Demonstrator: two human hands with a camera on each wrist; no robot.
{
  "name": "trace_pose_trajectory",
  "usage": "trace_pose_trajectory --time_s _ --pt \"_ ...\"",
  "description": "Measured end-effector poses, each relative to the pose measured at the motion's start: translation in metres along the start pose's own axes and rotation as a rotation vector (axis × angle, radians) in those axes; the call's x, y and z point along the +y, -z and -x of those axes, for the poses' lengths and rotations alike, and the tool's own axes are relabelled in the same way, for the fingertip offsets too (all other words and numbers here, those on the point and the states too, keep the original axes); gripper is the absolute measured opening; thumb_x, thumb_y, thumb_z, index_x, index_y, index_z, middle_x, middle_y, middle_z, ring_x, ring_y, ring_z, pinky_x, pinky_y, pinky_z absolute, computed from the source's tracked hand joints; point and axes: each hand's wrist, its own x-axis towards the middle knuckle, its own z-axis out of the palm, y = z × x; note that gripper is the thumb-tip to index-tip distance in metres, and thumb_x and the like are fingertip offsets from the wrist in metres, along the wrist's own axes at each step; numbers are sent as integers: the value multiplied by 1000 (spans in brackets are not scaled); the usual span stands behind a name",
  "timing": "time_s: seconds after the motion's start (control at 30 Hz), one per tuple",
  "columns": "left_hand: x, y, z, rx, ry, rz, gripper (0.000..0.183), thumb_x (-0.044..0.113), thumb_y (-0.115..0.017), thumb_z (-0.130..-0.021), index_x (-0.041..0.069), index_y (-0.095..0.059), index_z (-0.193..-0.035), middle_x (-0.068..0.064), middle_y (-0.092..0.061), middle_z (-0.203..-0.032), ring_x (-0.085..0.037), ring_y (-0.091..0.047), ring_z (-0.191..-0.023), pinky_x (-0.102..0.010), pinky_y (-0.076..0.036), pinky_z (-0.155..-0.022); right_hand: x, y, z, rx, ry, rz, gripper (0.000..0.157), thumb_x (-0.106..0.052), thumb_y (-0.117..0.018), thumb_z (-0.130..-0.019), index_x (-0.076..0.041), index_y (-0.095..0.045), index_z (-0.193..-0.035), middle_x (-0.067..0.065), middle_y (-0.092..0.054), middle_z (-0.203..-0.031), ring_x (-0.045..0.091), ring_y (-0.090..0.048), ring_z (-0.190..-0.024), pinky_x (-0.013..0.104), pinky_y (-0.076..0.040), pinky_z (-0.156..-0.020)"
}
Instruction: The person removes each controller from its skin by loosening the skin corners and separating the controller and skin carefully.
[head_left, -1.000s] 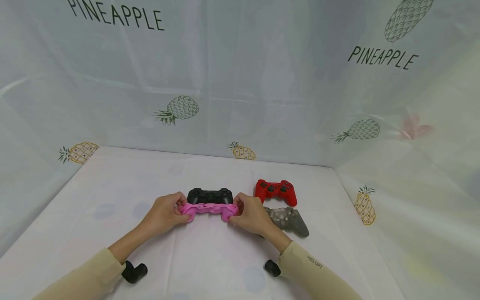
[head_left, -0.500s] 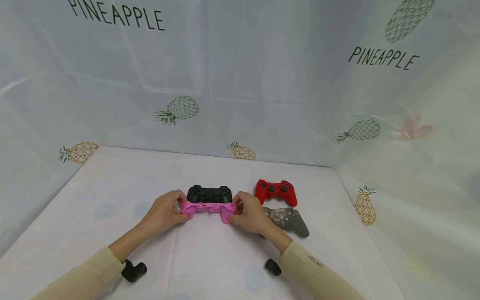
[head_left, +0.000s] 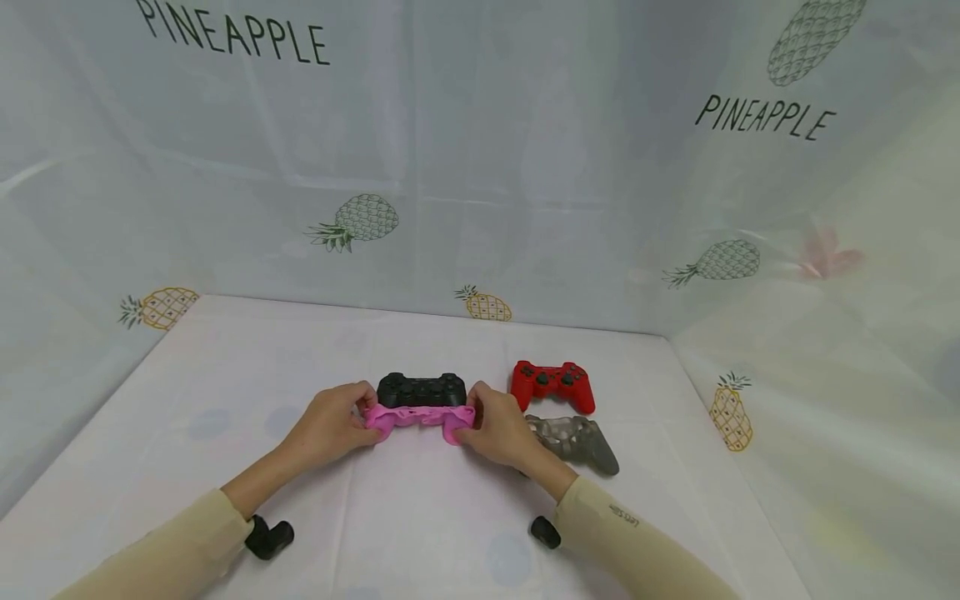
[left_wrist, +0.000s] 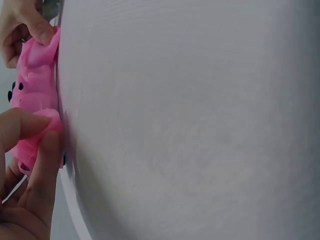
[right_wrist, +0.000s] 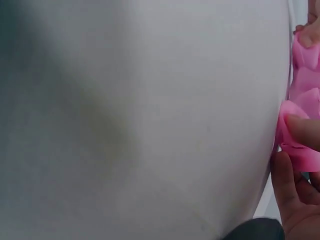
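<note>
A pink silicone controller cover (head_left: 420,416) stretches between the two hands, along the near side of a black game controller (head_left: 422,389). With thumb and fingers, the left hand (head_left: 332,422) pinches the cover's left grip end. The right hand (head_left: 498,423) pinches its right end in the same way. In the left wrist view, the soft cover (left_wrist: 39,95) looks wrinkled, and small black bits show at its edge. The right wrist view has the right thumb pressing into a fold of the cover (right_wrist: 306,82). Most of the controller's near part is hidden behind the pink cover.
A red game controller (head_left: 555,383) lies at the back right. Nearer, a grey patterned controller (head_left: 579,440) is partly hidden by the right hand. Black devices (head_left: 268,537) sit at both wrists. White cloth covers the table (head_left: 427,517), with pineapple-print curtains (head_left: 480,192) around it.
Both hands keep their pinch on the cover, with only slight shifts. The cover's right grip end dipped lower half a second ago and now sits a little higher.
</note>
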Motion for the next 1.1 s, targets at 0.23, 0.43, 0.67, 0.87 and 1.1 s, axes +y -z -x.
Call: trace_pose_trajectory --time_s 0.23,0.43,0.67,0.87,1.1 --pt "2 3 -3 -23 30 -19 37 24 -95 -81 17 -62 -96 5 -65 -87 -7 -59 -64 -28 -47 -64 -1 3 -3 -9 9 31 39 -22 -92 -85 -14 -57 -99 -3 -57 -74 9 -52 -70 24 -43 -60" --pt "4 3 -5 -15 15 -25 36 24 -94 -81 17 -62 -95 6 -63 -83 -8 -57 -65 -29 -45 -63 -4 6 -5 -1 23 40 40 -21 -93 -84 -13 -57 -97 -3 -56 -72 9 -50 -67 24 -41 -58" --pt "3 2 -7 1 34 -32 35 25 -94 -80 17 -63 -95 5 -61 -82 -12 -52 -67 -29 -42 -60 -4 7 -7 -13 -3 48 40 -24 -93 -85 -14 -56 -97 -4 -54 -70 9 -49 -66 24 -40 -57" --pt "2 1 -8 5 60 -21 36 24 -94 -80 17 -64 -96 4 -60 -82 -14 -52 -68 -29 -42 -60 -5 8 -9 -10 -5 45 39 -23 -93 -84 -12 -57 -95 -4 -52 -68 10 -48 -63 24 -39 -55" --pt "3 0 -9 18 78 -8 34 20 -93 -80 15 -65 -98 2 -59 -80 -15 -53 -71 -30 -43 -62 -5 7 -10 -10 -31 39 38 -23 -92 -85 -13 -56 -94 -4 -51 -68 11 -48 -64 25 -38 -55"
